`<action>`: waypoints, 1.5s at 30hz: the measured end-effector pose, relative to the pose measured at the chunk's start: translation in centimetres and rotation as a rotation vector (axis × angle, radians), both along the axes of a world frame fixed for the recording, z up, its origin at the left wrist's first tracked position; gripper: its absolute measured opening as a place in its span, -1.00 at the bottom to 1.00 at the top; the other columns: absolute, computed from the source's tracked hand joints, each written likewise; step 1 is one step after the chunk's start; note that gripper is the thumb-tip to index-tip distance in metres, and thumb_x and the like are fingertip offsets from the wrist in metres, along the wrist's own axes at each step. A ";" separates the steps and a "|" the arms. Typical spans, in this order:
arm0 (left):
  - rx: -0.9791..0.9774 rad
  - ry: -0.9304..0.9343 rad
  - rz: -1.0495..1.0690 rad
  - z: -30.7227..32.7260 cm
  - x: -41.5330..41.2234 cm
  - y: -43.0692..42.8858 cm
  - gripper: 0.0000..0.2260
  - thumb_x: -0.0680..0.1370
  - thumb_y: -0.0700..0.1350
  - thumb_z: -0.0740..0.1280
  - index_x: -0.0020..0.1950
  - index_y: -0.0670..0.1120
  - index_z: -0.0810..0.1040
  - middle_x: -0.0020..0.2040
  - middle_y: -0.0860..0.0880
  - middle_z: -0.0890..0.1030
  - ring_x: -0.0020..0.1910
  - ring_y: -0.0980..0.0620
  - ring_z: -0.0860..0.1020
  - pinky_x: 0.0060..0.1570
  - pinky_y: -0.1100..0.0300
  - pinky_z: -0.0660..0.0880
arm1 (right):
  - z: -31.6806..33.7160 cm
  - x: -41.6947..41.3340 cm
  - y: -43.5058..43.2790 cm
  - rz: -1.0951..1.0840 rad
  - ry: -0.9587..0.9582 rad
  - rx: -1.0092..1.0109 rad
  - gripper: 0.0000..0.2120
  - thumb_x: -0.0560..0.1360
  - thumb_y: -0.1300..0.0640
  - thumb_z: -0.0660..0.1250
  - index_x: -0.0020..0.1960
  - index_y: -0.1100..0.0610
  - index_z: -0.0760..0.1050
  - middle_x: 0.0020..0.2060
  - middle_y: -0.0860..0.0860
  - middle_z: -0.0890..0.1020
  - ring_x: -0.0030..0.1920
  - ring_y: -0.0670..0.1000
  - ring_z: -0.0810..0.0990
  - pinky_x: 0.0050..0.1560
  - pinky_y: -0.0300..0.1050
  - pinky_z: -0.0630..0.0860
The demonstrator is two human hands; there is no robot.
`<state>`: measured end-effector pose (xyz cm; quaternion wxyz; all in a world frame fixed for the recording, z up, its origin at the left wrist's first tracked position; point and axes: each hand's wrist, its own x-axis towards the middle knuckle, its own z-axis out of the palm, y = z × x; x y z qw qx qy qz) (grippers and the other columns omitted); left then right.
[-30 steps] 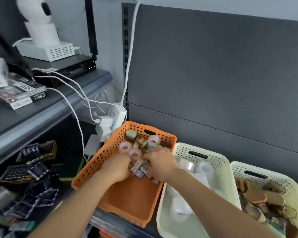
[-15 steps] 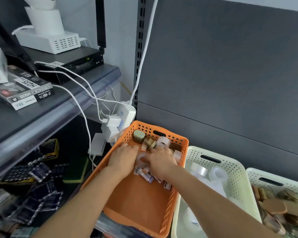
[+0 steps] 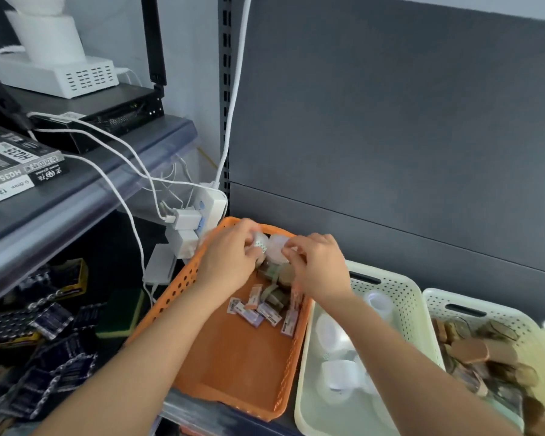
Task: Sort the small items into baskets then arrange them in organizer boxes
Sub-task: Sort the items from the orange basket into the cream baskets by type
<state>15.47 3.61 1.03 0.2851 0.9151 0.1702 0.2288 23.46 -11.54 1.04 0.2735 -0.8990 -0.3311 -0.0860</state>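
Observation:
An orange perforated basket [image 3: 233,382] sits on the shelf with small packets [image 3: 258,309] and greenish-brown rolls [image 3: 277,278] piled at its far end. Over that far end, my left hand [image 3: 230,259] pinches a clear tape roll [image 3: 260,243]. Beside it my right hand [image 3: 318,265] pinches a second whitish tape roll [image 3: 276,250]. Both rolls are lifted above the pile and sit close together. Right of the orange basket stands a cream basket [image 3: 403,297] holding several white tape rolls [image 3: 337,376].
A second cream basket [image 3: 485,306] at the right holds brown items. A white power strip [image 3: 208,206] with plugs and cables hangs just left of the orange basket's far corner. Battery packs [image 3: 44,325] lie on the lower left shelf. A grey back panel rises behind.
Both hands rose from the pile toward the basket's far end, each now pinching a tape roll. The camera shifted left and closer.

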 end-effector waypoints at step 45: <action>0.131 0.395 -0.052 -2.2 -2.3 -3.6 -0.58 0.49 -0.31 0.25 0.28 0.03 0.54 0.19 -0.04 0.59 0.08 -0.05 0.56 -0.04 0.13 0.50 | -0.2 -3.8 -5.7 0.247 -0.090 -0.359 -0.77 0.55 0.01 0.22 0.02 0.01 0.64 -0.09 -0.01 0.64 0.05 0.05 0.47 0.04 -0.08 0.42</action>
